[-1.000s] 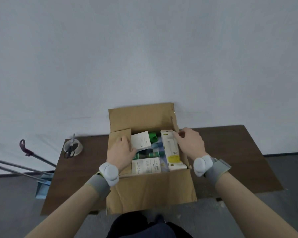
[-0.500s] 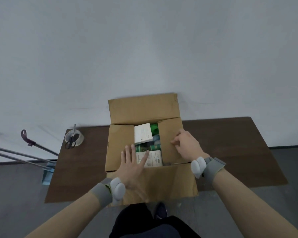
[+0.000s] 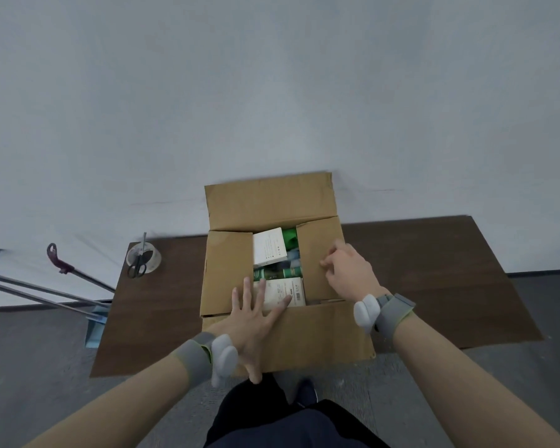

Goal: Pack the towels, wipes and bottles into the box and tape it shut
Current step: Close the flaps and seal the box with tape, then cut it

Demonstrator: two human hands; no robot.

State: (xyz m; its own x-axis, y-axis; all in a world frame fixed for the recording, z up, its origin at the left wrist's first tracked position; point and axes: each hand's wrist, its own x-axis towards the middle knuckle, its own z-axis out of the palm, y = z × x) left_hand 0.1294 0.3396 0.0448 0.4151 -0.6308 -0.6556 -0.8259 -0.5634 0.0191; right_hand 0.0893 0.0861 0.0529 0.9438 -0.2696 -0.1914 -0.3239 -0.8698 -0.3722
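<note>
The table carries the box at its near edge, filled and part closed; the packing looks done and the step in hand is folding the flaps before taping; the far flap stands upright against the wall, the left flap and right flap are folded in over the contents, and the near flap hangs outward toward the person; through the gap between the side flaps show white packs, a green bottle and another bottle lying across, though what lies deeper is too dim to tell; the left hand lies flat with fingers spread, reaching from the near flap over the box edge; the right hand rests on the right flap with fingers curled, pressing it down; far left on the table sits a tape roll with scissors across it, well apart from the box; the next move probably calls for lifting the near flap and lowering the far one to meet while the side flaps stay down, then reaching for the tape.
</note>
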